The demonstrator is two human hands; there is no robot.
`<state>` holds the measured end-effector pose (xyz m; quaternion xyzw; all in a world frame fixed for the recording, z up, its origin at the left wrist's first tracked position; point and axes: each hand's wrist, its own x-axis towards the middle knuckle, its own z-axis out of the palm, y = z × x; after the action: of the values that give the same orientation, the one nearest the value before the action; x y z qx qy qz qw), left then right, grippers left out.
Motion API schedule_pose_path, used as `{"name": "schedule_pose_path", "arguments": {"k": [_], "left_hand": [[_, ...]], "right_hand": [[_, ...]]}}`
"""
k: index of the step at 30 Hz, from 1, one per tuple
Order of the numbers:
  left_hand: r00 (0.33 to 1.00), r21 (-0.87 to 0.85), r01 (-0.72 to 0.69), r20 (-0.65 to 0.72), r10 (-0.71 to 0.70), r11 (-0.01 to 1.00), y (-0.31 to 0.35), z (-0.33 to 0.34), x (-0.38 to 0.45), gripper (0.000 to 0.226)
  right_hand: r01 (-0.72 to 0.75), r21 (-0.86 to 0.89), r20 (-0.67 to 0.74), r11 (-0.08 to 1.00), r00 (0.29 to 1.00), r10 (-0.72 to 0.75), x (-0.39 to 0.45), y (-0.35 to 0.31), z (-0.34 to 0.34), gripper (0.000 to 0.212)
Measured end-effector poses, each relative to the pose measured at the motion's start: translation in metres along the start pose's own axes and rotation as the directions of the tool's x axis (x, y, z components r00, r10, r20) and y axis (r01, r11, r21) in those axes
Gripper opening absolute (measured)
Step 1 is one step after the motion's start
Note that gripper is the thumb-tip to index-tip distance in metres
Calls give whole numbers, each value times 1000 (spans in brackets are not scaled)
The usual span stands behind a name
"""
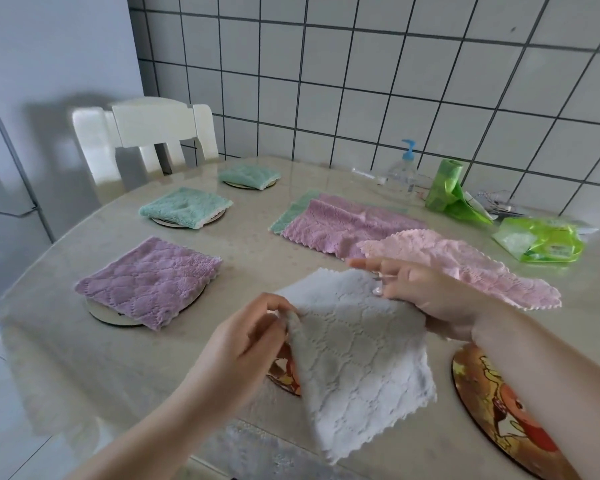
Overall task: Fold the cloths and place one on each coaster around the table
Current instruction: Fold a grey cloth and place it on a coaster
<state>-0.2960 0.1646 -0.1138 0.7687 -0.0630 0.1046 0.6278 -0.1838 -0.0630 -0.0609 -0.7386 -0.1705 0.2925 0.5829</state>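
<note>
Grey cloth point(357, 355): one, folded, held in the air above the near table point(257, 244) edge by both hands.
Left hand point(246, 337): fingers pinched shut on the cloth's left edge.
Right hand point(426, 292): thumb clamped on the cloth's upper right edge, index finger stretched out straight.
Coasters under the grip: two with cartoon prints — one point(284, 372) mostly hidden below the grey cloth, one point(492, 403) bare under the right forearm.
Folded cloths left of the grip: three, each on its own coaster — purple point(149, 280) nearest, then green point(184, 206), then green point(248, 174) farthest.
Unfolded cloths beyond the grip: pink point(465, 265) just behind the right hand, purple point(343, 223) past it, lying on a green one point(291, 211).
Far right: one pump bottle point(400, 174), green plastic bags point(451, 195).
</note>
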Motion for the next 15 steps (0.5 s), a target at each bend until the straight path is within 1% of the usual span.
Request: {"name": "schedule_pose_path", "arguments": {"k": [1, 2, 3, 4, 5, 6, 7, 8, 10, 12, 13, 15], "left_hand": [[995, -188, 98, 28, -95, 977, 2, 2, 0, 7], [981, -331, 195, 83, -178, 923, 3, 4, -1, 13], [963, -409, 268, 134, -232, 872, 3, 6, -4, 21], [949, -418, 313, 164, -267, 853, 2, 8, -6, 27], [939, -390, 342, 170, -298, 855, -1, 10, -7, 33], [939, -328, 342, 163, -304, 880, -5, 11, -7, 45], [948, -256, 312, 153, -281, 915, -7, 12, -6, 59], [957, -195, 273, 153, -245, 942, -7, 13, -4, 68], [970, -165, 220, 143, -197, 961, -3, 12, 4, 68], [966, -164, 232, 154, -208, 959, 5, 10, 15, 66], [957, -159, 262, 169, -235, 952, 5, 10, 20, 66], [911, -207, 387, 236, -338, 899, 2, 9, 26, 68]], "right_hand": [[-37, -2, 50, 999, 998, 37, -2, 2, 1, 44], [-63, -9, 83, 998, 995, 63, -3, 5, 2, 45], [-77, -18, 103, 997, 992, 78, -5, 8, 2, 46], [-81, -36, 113, 996, 990, 84, -5, 11, 3, 45], [-75, -65, 114, 995, 990, 82, -7, 13, 4, 45], [-55, -106, 104, 993, 992, 66, -8, 15, 5, 45], [-21, -151, 77, 988, 996, 33, -10, 16, 6, 46], [25, -184, 45, 983, 999, -17, -12, 17, 8, 47], [119, -225, -21, 967, 992, -127, -17, 17, 10, 51], [159, -300, -80, 941, 978, -191, -20, 20, 13, 54], [148, -333, -97, 931, 977, -190, -20, 23, 13, 56], [82, -306, -119, 948, 985, -124, -20, 32, 15, 59]]}}
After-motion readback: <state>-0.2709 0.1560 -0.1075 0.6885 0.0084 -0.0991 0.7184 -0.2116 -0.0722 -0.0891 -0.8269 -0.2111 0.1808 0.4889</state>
